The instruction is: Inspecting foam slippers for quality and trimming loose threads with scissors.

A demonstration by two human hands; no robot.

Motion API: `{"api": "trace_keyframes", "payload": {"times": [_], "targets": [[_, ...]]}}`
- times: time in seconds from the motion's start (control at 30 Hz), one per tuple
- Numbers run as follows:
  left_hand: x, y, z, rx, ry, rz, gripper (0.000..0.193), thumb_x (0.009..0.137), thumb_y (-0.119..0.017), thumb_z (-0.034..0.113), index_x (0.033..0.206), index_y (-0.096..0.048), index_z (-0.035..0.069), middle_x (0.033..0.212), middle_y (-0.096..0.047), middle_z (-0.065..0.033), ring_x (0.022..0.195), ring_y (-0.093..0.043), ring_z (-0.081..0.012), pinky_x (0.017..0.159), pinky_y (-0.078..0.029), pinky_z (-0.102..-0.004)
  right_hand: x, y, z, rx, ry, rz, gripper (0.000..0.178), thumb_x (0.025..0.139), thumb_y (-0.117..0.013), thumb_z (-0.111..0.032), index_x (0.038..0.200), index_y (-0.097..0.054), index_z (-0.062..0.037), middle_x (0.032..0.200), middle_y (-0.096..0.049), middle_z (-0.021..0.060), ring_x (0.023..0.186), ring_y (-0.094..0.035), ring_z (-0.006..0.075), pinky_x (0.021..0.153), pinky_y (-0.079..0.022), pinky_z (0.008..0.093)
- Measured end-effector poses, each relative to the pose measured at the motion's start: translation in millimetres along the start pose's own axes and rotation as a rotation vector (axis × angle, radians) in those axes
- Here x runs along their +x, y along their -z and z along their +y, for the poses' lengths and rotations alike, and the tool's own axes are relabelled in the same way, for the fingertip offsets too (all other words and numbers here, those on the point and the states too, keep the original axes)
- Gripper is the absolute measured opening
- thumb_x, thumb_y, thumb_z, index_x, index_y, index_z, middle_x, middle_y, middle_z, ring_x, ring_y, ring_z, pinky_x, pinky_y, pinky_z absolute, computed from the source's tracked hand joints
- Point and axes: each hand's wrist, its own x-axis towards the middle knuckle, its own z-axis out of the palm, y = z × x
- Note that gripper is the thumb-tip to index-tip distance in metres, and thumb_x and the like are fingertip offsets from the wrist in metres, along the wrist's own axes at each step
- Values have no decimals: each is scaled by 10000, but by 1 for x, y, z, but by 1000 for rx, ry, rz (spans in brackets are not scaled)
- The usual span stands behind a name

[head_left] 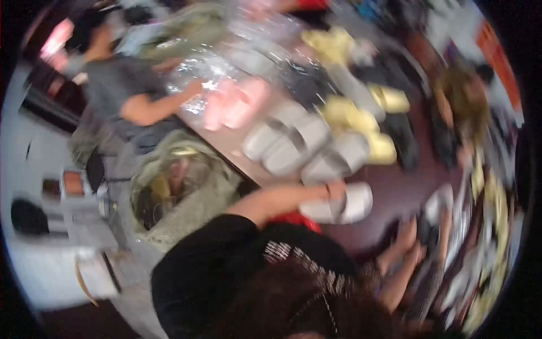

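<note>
Motion smears the whole picture. My left hand [336, 192] reaches in from a black sleeve [212, 248] and lies over the middle of a pale grey slide sandal [358, 203] at the near edge of the table. It seems to grip the sandal at its strap; the single fingers are blurred. Just beyond lie more grey slides [288, 141], with a pink pair [234, 101] to their far left and yellow ones [350, 116] behind. At the lower right, blurred forearms and hands [415, 251] are near a dark item [430, 234]; which is my right hand I cannot tell.
A large greenish sack [189, 220] with mixed things inside stands left of the dark table [389, 198]. A person in grey [127, 85] works at the far left among clear plastic bags [197, 68]. Another person [460, 101] is at the right, by piled slides [485, 243].
</note>
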Motion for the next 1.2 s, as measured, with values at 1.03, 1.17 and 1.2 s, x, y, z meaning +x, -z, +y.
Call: {"api": "trace_keyframes", "payload": {"times": [1.03,1.17,1.2], "targets": [[-24,11,-29,-859,410,289,395,688,-555,49,1054,-429,-30,972,-541,-144,902,-517,-231,791,-404,-311,-42,-332,-48,-1427,710,-222,449,616,-532,-64,1056,-492,-146,1108,-455,118,1032,-423,308,854,-364,388],[-37,-4,-38,-725,328,351,419,677,-560,86,1068,-425,12,970,-545,-161,922,-515,-299,818,-392,-332,-78,-347,-44,-1347,385,83,214,683,-553,-122,895,-564,-95,1006,-526,114,926,-498,290,763,-422,337],[-42,-4,-40,-707,293,366,423,676,-561,101,1069,-425,24,973,-545,-166,927,-512,-321,826,-389,-339,-90,-347,-40,-1131,175,109,183,697,-549,-163,863,-571,-90,990,-531,123,899,-513,282,744,-427,324]]}}
